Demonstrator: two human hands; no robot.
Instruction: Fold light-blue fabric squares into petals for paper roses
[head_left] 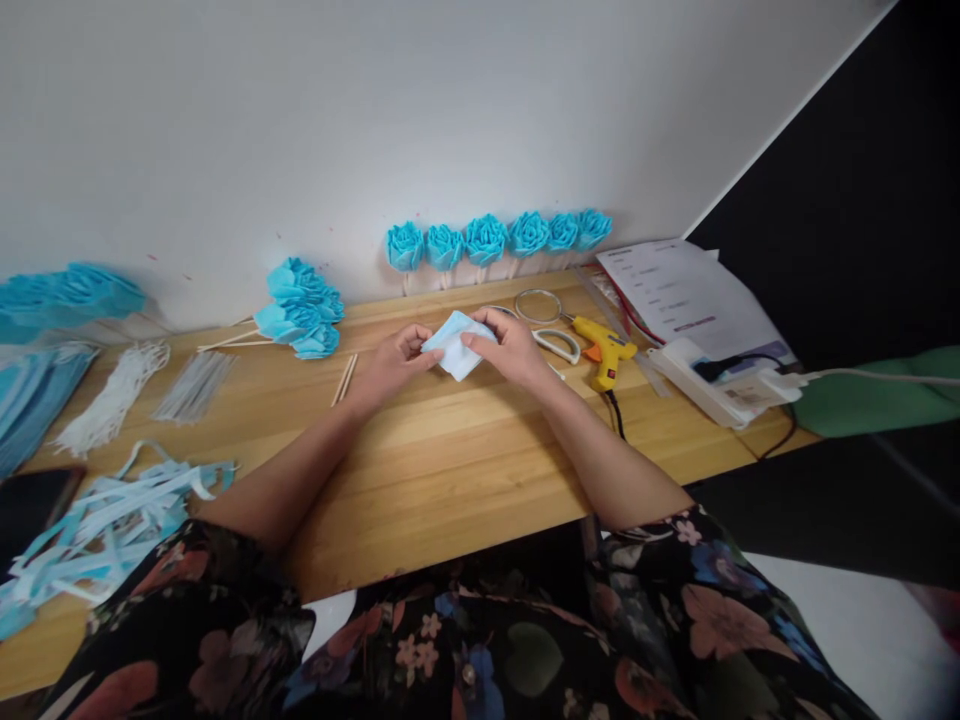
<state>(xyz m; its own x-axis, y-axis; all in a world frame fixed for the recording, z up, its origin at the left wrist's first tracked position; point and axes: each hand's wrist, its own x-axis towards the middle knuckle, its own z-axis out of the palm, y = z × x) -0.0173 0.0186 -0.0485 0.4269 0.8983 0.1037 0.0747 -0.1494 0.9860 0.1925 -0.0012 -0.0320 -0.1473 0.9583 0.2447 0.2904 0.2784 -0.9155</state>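
Black floral-print clothing (525, 655), nearest the camera, spreads below a yellow hot-glue gun (606, 352) that lies on a wooden table (420, 520). Left of the glue gun, a pale blue fabric square (456, 345) is held between two bare hands. The left hand (397, 360) is partly closed, thumb and curled fingers pinching the square's left corner. The right hand (510, 348), nearer the glue gun, lays its thumb across the top with its fingers behind, gripping the right side. Much appears finished: beyond the glue gun, mostly to its left, six bright blue roses (486, 238) on sticks stand against the wall; a bunch of similar roses (296, 305) lies well to its left, and more blue flowers (75, 292) sit farther left again. By comparison the square looks barely begun, nearly flat and joined to no stick. Supplies left over lie to the glue gun's left: a few bare wooden sticks (344, 379), then, farther away, thin grey strips (196, 386), a bundle of white cords (116, 390) and a stack of blue sheets (37, 400). Nearer the camera than that stack, a tangled heap of pale blue trimmings (127, 520) suggests that cutting is largely done.
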